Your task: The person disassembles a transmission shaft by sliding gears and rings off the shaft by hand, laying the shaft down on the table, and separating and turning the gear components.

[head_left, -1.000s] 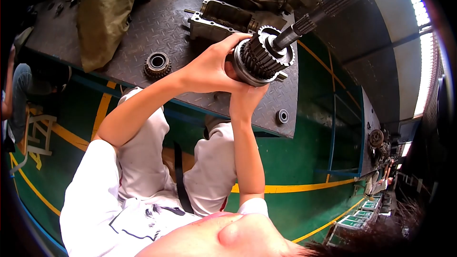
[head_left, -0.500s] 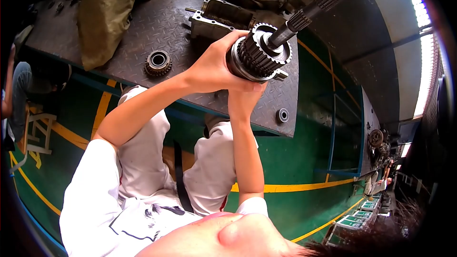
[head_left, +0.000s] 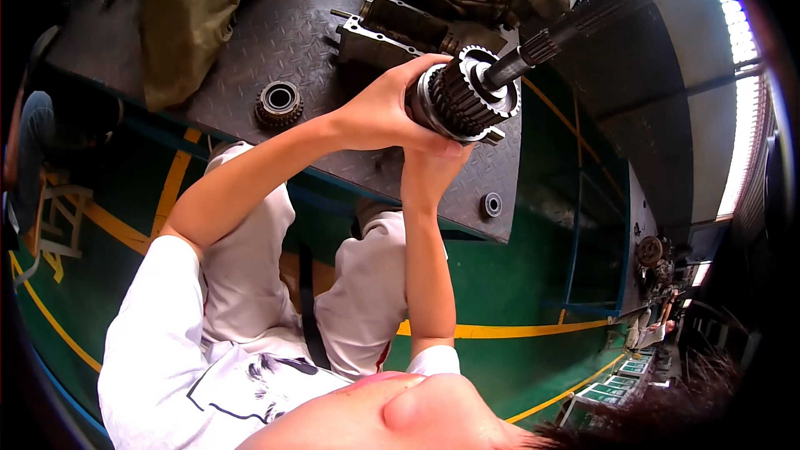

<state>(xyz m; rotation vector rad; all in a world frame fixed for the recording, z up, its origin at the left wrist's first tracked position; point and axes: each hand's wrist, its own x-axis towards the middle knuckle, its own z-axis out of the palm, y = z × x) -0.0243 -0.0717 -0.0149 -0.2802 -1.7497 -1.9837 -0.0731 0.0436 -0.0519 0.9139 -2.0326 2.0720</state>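
1 geared shaft (head_left: 478, 92): left hand (head_left: 379, 117) clasps, right hand's (head_left: 435, 168) grip hidden; 2 loose rings (head_left: 280, 108).

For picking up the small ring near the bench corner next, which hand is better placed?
Probably the right hand: it is nearer the small ring, though its fingers are hidden behind the geared shaft, which the left hand grips.

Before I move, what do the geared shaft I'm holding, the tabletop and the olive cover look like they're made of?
Geared shaft: bare metal, likely steel, with a machined finish, going by bright glints on its crisp teeth. Tabletop: dark metal plate, dull sheen, with a raised tread pattern. Olive cover: matte, probably heavy fabric like canvas, judging by its soft folds.
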